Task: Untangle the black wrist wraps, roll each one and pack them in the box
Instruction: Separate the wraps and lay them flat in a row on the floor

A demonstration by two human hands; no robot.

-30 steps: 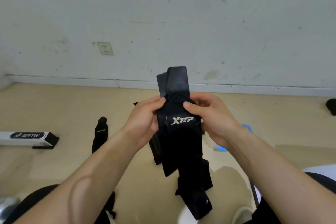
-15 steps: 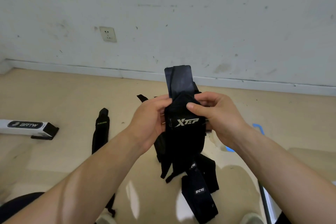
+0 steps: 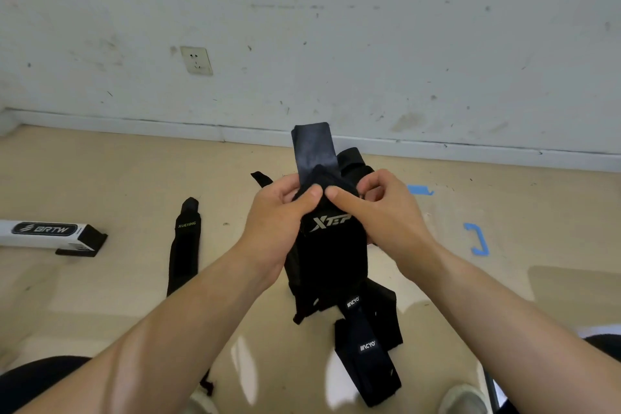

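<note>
Item 1 — left hand: we hold it raised in front of us, thumb pressed on the top edge of the XTEP wrap and fingers curled behind it, gripping the cloth.

Item 2 — right hand: thumb laid on the same top edge, its tip almost meeting the left thumb. The fingers are curled at the back of the bundle and pinch it.

Item 3: XTEP wrap, black, with white lettering facing us. We hold it between both hands, in the air above the floor. A flat strap end stands upright out of its top, past the thumbs.

Item 4: IINCYO wrap, black, hanging tangled below the XTEP wrap. We cannot tell whether its lower end touches the floor.

Item 5: XUEYING wrap, black, lying stretched out on the floor to our left, apart from the bundle.

Item 6: box, white with a black BRTW label, lying on the floor at far left. Its black end points toward the XUEYING wrap and does not touch it.

Item 7: blue tape marks on the floor to the right, and a wall socket on the white wall behind.
</note>
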